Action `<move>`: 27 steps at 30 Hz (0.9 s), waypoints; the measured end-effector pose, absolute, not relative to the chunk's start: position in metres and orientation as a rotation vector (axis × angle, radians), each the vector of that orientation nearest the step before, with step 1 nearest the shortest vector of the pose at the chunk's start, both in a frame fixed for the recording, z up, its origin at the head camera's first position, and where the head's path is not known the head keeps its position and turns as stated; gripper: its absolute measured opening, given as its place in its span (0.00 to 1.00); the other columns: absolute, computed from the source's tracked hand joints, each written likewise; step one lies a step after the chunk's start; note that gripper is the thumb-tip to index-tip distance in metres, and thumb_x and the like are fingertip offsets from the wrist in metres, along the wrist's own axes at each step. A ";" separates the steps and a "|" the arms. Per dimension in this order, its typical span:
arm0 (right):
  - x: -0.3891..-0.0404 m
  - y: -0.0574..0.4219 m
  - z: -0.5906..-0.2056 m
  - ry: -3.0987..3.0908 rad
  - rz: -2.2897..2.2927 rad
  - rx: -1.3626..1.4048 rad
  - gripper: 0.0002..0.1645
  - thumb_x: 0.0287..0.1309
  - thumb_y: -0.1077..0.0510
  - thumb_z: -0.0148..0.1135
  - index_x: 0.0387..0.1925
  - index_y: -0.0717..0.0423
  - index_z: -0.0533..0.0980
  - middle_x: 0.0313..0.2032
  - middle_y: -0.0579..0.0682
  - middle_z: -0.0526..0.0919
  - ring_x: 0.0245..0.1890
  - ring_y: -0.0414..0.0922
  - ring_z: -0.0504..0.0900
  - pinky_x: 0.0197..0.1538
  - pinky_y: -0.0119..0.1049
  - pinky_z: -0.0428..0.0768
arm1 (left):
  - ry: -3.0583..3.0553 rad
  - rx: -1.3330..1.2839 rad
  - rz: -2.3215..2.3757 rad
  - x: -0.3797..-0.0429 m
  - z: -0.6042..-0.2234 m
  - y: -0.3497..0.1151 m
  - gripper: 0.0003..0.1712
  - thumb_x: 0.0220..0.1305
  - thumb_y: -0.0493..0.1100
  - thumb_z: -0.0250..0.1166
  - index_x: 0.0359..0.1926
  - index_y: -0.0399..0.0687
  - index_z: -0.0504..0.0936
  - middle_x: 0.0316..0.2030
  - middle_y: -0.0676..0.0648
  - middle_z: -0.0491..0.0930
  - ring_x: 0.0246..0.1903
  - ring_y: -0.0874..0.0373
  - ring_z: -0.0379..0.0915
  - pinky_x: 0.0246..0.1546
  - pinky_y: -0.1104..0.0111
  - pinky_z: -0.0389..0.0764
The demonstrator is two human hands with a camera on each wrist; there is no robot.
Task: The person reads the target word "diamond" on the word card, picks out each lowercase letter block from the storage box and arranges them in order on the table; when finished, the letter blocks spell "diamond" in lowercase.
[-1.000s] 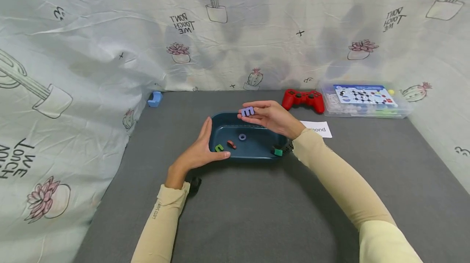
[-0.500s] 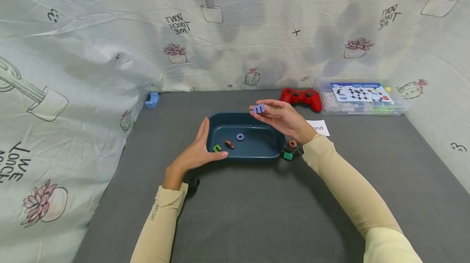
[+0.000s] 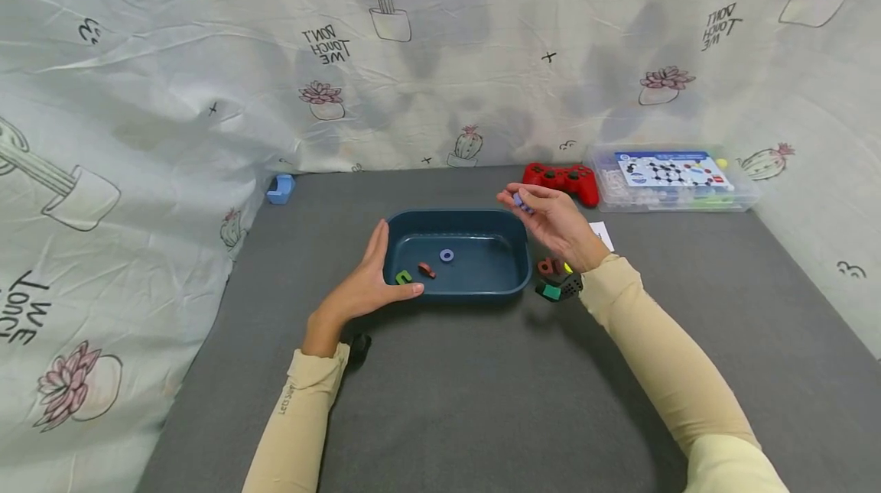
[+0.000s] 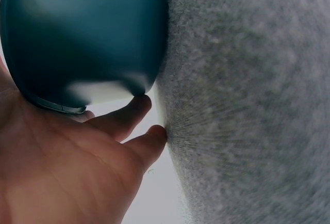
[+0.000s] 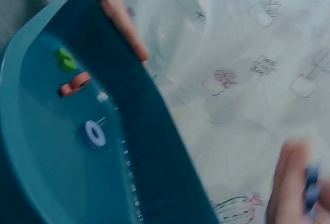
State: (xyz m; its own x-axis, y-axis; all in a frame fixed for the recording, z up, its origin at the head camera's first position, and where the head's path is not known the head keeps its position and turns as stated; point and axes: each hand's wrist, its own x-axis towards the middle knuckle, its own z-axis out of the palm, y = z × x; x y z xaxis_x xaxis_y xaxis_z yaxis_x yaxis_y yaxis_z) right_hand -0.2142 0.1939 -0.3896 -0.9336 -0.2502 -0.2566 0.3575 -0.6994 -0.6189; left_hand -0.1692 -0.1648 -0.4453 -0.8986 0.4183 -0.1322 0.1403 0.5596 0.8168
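Note:
My left hand (image 3: 366,290) holds the left end of a dark teal plastic basin (image 3: 457,296), thumb at the near rim and fingers along the outer wall. Inside the basin lie a green letter n (image 3: 403,277), a small red-brown letter (image 3: 427,270) and a purple letter o (image 3: 447,255). Beyond its right rim, my right hand (image 3: 554,224) pinches a purple letter m (image 3: 522,203) in the air. That letter is turned partly edge-on and appears blurred in the right wrist view. Under the right wrist, on the table, show a red-brown letter (image 3: 549,266) and a bit of yellow (image 3: 567,267).
A red game controller (image 3: 563,181) lies at the back, beside a clear plastic case (image 3: 674,195) with a molecule label. A white card (image 3: 602,236) is partly hidden by the right hand. At the back left sits a light blue block (image 3: 281,189). Printed cloth hangs behind the grey table (image 3: 440,401).
My right hand has moved right with the purple letter m, from over the basin to past its right rim, turning it partly edge-on. The left hand has stayed on the basin.

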 end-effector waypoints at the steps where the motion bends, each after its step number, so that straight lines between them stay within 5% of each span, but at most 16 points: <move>1: -0.213 0.197 -0.389 0.953 -2.625 0.251 0.20 0.78 0.67 0.57 0.65 0.68 0.77 0.70 0.62 0.72 0.61 0.55 0.85 0.68 0.40 0.73 | 2.486 0.460 1.261 -0.169 -0.445 -0.165 0.79 0.60 0.70 0.75 0.86 0.55 0.24 0.84 0.54 0.18 0.84 0.43 0.28 0.76 0.34 0.48; 6: -0.208 0.217 -0.385 0.824 -2.616 0.355 0.36 0.82 0.69 0.49 0.84 0.61 0.55 0.82 0.58 0.55 0.78 0.56 0.66 0.74 0.41 0.64 | 2.478 0.462 1.269 -0.169 -0.444 -0.165 0.78 0.60 0.70 0.74 0.86 0.57 0.23 0.84 0.55 0.18 0.84 0.43 0.27 0.76 0.34 0.47; 11: -0.205 0.233 -0.389 0.985 -2.538 0.340 0.40 0.82 0.72 0.41 0.87 0.58 0.45 0.85 0.56 0.45 0.81 0.55 0.58 0.74 0.40 0.63 | 2.473 0.464 1.279 -0.168 -0.443 -0.165 0.78 0.60 0.69 0.75 0.86 0.57 0.24 0.84 0.55 0.18 0.84 0.45 0.27 0.76 0.35 0.47; 15: -0.201 0.243 -0.392 1.160 -2.480 0.301 0.39 0.81 0.72 0.46 0.86 0.60 0.49 0.82 0.60 0.52 0.72 0.54 0.74 0.70 0.40 0.71 | 2.478 0.465 1.273 -0.168 -0.443 -0.166 0.78 0.61 0.69 0.74 0.86 0.57 0.23 0.84 0.55 0.18 0.84 0.44 0.27 0.76 0.35 0.47; 21: -0.193 0.258 -0.398 1.319 -2.416 0.285 0.20 0.78 0.71 0.55 0.66 0.64 0.77 0.73 0.66 0.67 0.54 0.53 0.89 0.68 0.41 0.73 | 2.473 0.467 1.278 -0.168 -0.443 -0.166 0.78 0.61 0.69 0.74 0.86 0.57 0.23 0.84 0.54 0.18 0.84 0.44 0.27 0.76 0.35 0.47; 27: -0.185 0.272 -0.402 1.483 -2.324 0.229 0.25 0.78 0.70 0.57 0.72 0.68 0.73 0.69 0.65 0.66 0.52 0.51 0.90 0.71 0.45 0.66 | 2.478 0.465 1.271 -0.169 -0.443 -0.166 0.78 0.61 0.69 0.74 0.86 0.55 0.24 0.84 0.53 0.18 0.84 0.43 0.27 0.76 0.34 0.47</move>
State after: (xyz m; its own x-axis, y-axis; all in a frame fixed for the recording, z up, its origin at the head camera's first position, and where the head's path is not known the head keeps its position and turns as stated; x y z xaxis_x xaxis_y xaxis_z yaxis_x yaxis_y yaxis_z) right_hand -0.1855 0.2722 -0.4022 -0.9172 -0.2222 -0.3306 0.3935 -0.3759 -0.8390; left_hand -0.1688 -0.1658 -0.4430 -0.8969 0.4227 -0.1299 0.1409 0.5517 0.8221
